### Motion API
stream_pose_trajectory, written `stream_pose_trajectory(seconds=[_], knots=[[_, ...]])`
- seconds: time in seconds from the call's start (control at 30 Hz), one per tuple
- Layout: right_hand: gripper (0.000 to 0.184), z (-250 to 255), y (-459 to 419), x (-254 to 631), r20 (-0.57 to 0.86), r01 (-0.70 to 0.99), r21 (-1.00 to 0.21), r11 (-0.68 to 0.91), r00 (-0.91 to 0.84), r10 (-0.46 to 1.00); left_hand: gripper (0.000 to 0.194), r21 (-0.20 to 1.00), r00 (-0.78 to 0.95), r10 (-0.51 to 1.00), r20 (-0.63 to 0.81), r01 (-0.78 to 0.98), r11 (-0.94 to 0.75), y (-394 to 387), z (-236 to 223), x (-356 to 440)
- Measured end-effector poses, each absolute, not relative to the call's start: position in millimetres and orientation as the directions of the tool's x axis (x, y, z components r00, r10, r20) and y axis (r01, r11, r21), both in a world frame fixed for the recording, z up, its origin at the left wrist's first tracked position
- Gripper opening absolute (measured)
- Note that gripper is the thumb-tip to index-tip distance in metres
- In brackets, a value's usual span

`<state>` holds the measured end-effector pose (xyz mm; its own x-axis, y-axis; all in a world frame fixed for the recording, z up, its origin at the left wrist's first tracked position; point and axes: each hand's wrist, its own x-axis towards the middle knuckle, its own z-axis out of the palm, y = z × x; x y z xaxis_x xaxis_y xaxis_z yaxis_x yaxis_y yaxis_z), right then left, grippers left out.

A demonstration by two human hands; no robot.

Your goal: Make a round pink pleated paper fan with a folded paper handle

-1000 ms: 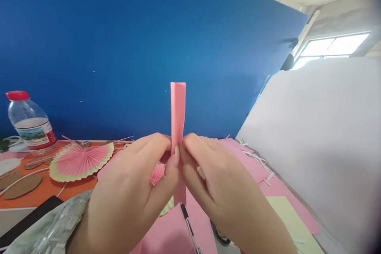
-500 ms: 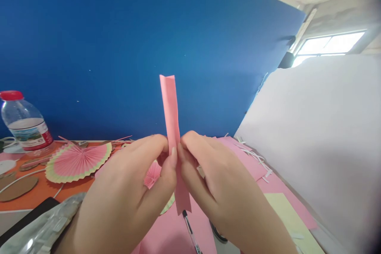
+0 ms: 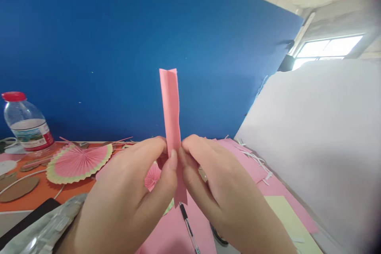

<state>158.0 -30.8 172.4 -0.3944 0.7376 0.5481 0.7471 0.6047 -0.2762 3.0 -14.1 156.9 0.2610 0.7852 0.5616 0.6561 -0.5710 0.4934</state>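
Note:
A folded pink paper strip stands nearly upright in front of me, leaning slightly left at the top. My left hand and my right hand both pinch it near its middle, thumbs and fingertips pressed against it from either side. Its lower end hangs below my fingers, above a pen. A small pink pleated fan shows between my hands on the table.
A large pink and yellow pleated fan lies on the orange table at left, near a red-capped water bottle. Pink sheets and a pale yellow sheet lie at right. A blue board stands behind, a white board at right.
The strip has tilted from upright to leaning left and risen slightly in my pinch. Both hands stayed together on it.

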Motion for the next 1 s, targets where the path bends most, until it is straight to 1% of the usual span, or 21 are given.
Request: stream_pose_trajectory(seconds=[0.07, 0.2, 0.27, 0.37, 0.47, 0.67, 0.8, 0.83, 1.0], knots=[[0.030, 171.7, -30.1, 157.4, 0.553, 0.745, -0.280, 0.606, -0.391, 0.736, 0.029, 0.481, 0.279, 0.783, 0.557, 0.660, -0.577, -15.4, 156.0, 2.2], [0.030, 169.5, -28.1, 155.2, 0.609, 0.761, -0.245, 0.601, -0.362, 0.706, 0.027, 0.400, 0.324, 0.732, 0.599, 0.671, -0.625, -16.3, 155.2, 1.2], [0.030, 168.7, -27.2, 154.5, 0.609, 0.765, -0.255, 0.591, -0.349, 0.713, 0.028, 0.375, 0.325, 0.716, 0.618, 0.679, -0.632, -15.5, 155.3, 1.6], [0.029, 168.6, -27.3, 154.5, 0.574, 0.767, -0.287, 0.574, -0.342, 0.744, 0.029, 0.402, 0.275, 0.728, 0.628, 0.686, -0.606, -14.2, 155.3, 3.1], [0.027, 168.8, -29.1, 155.2, 0.565, 0.769, -0.279, 0.575, -0.352, 0.746, 0.025, 0.434, 0.256, 0.737, 0.626, 0.671, -0.601, -14.4, 155.2, 4.3], [0.029, 167.7, -27.7, 154.8, 0.583, 0.756, -0.261, 0.601, -0.373, 0.722, 0.027, 0.383, 0.289, 0.697, 0.656, 0.669, -0.637, -16.1, 154.6, 2.3], [0.029, 165.2, -24.1, 154.4, 0.637, 0.764, -0.206, 0.611, -0.370, 0.677, 0.024, 0.362, 0.318, 0.686, 0.654, 0.665, -0.653, -13.4, 154.6, 3.2], [0.028, 164.9, -23.7, 154.5, 0.637, 0.769, -0.210, 0.604, -0.361, 0.681, 0.023, 0.365, 0.320, 0.693, 0.647, 0.667, -0.649, -12.7, 154.5, 3.9], [0.024, 167.2, -25.8, 155.7, 0.563, 0.764, -0.309, 0.566, -0.332, 0.756, 0.020, 0.389, 0.259, 0.709, 0.655, 0.690, -0.611, -13.1, 153.4, 5.0]])
